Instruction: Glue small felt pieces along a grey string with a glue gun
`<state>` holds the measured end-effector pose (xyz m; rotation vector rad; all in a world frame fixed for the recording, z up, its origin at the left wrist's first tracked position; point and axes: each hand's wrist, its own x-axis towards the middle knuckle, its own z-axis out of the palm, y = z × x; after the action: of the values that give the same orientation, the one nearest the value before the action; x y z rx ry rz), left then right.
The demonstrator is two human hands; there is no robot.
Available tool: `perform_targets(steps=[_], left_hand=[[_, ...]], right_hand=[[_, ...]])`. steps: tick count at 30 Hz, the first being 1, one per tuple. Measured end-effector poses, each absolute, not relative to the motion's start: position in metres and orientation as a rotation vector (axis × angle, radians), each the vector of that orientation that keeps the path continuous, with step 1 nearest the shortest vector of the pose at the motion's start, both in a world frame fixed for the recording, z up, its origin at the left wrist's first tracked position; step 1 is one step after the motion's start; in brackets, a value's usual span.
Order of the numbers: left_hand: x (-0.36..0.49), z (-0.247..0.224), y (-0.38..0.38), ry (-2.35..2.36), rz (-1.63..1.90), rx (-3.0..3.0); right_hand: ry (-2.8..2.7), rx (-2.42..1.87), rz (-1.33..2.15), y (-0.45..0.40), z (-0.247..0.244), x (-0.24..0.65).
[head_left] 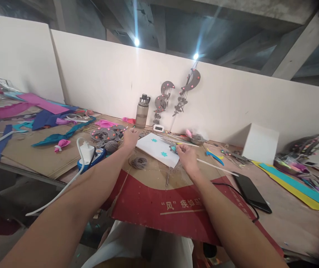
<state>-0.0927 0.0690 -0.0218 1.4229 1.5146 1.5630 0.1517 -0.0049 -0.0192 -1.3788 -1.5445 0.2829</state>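
Note:
A white board (pixel 156 150) lies at the middle of the work surface, with two teal flower shapes on it, one flower (pixel 154 140) at the back and another flower (pixel 164 154) nearer. My right hand (pixel 186 153) is closed at the board's right edge, its fingertips pinching a small teal and grey piece (pixel 173 148). At the board's left edge my left hand (pixel 131 137) is closed in a pinch; what it holds is too small to make out. Grey yarn balls (pixel 110 146) lie left of that hand. A small coil of grey yarn (pixel 138 162) rests in front of the board.
Beneath the board lies red and brown cardboard (pixel 159 212). A black phone (pixel 253 193) with a cable lies at right, beside blue and yellow strips (pixel 299 186). A bottle (pixel 142 111) stands behind. At left are a white charger (pixel 87 152) and coloured fabric pieces (pixel 45 102). Crescent decorations (pixel 192 80) hang on the wall.

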Motion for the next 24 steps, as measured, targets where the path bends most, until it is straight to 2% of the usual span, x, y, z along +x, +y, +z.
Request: perform_targets(steps=[7,16,24], left_hand=[[-0.075,-0.024,0.065,1.386,1.611,1.585],[-0.032,-0.007,0.024,0.811,1.161,1.541],[-0.022,-0.011,0.018,0.869,1.092,1.67]], right_hand=[[-1.584,-1.357,0.312,-0.007,-0.02,0.145],[-1.621,-1.325,0.295,-0.013,-0.017,0.14],[-1.623,-1.312,0.299,-0.015,-0.015,0.138]])
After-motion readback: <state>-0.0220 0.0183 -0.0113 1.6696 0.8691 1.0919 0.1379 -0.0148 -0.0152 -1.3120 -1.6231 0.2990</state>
